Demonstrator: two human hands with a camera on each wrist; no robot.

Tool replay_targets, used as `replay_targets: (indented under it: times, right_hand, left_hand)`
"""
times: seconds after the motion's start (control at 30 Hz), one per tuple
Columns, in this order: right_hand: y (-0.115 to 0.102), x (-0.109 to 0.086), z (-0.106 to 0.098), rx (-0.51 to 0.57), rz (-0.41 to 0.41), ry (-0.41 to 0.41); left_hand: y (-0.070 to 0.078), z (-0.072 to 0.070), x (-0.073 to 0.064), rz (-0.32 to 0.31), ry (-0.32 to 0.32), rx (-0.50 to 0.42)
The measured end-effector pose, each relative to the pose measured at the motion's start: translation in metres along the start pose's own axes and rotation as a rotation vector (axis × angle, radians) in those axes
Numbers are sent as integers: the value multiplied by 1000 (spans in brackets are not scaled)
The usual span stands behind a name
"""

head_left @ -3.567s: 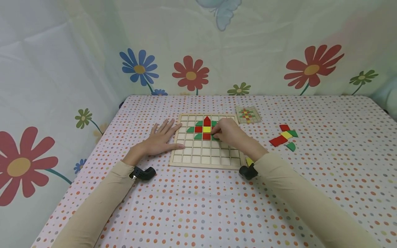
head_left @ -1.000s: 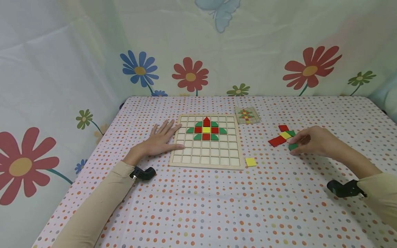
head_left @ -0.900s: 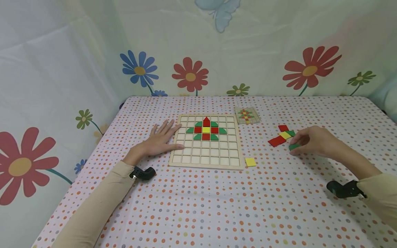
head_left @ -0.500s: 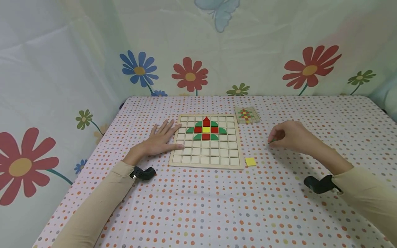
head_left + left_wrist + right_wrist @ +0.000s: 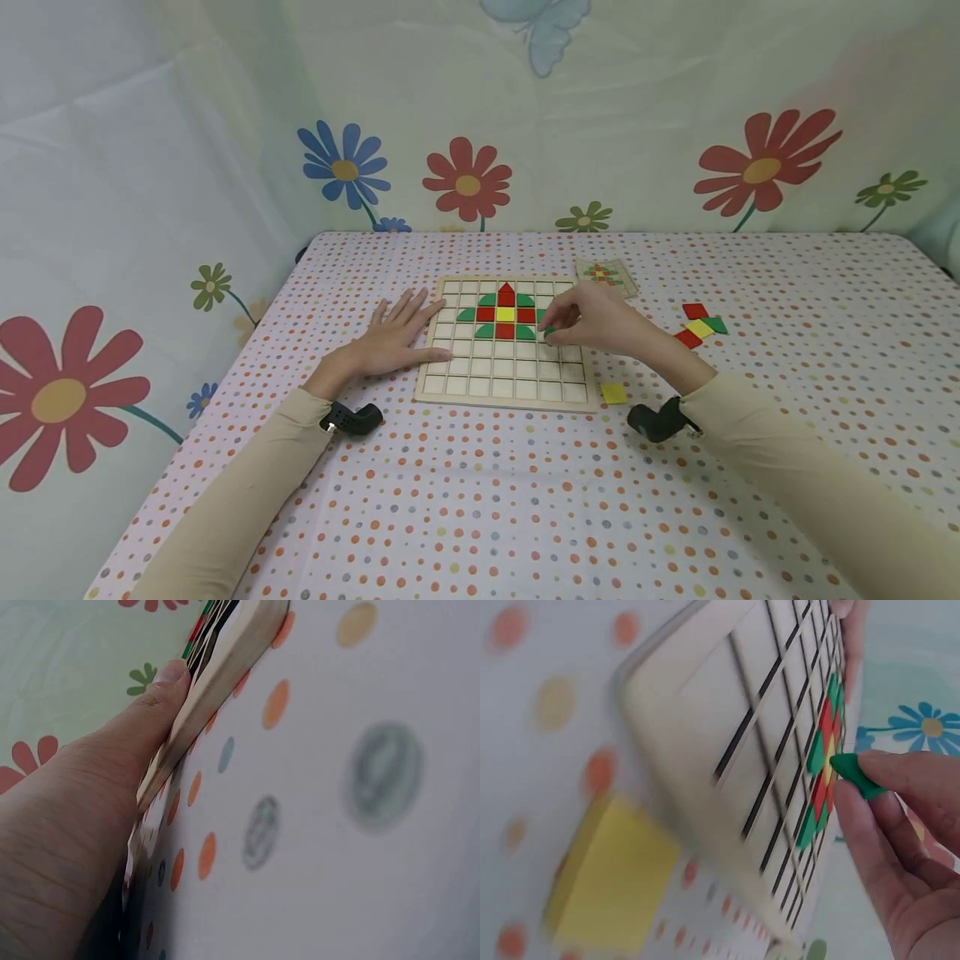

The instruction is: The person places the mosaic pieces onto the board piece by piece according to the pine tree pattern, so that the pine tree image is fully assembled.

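My left hand rests flat at the left edge of a wooden grid board, fingers spread and the thumb over its rim. In the left wrist view the thumb touches the board's edge. My right hand pinches a green quarter-round tile between thumb and fingertips, above the right part of the board. Set in the grid is a pattern of red, green and yellow tiles, with a yellow square at its centre and a red triangle at its top.
A pattern card lies behind the board's right corner, partly hidden by my right hand. One loose yellow tile lies by the board's near right corner. Several more tiles, including a red one, lie farther right on the dotted cloth.
My right hand picked up a green quarter-round tile from the loose tiles at right and carried it left over the board. The left hand stays in place.
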State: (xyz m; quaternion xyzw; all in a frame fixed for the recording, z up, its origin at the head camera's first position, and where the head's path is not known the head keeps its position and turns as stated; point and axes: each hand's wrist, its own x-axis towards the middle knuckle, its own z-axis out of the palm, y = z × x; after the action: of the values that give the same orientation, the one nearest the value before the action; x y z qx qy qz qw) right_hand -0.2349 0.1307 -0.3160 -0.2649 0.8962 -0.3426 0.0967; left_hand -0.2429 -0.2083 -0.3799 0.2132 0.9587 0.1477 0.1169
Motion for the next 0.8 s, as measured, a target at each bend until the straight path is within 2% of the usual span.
replay_targets:
  times: [0.23, 0.43, 0.67, 0.8]
  right_hand:
    - [-16, 27, 27, 108, -71, 35]
    - [-30, 43, 50, 174, -55, 21]
    - [-38, 56, 65, 149, -93, 7]
    - [-40, 58, 70, 123, -75, -14]
  left_hand:
    - [0, 0, -2, 1, -5, -8]
    - [-2, 2, -2, -4, -13, -9]
    - [-2, -1, -1, 0, -13, -17]
    - [-1, -1, 0, 2, -11, -12]
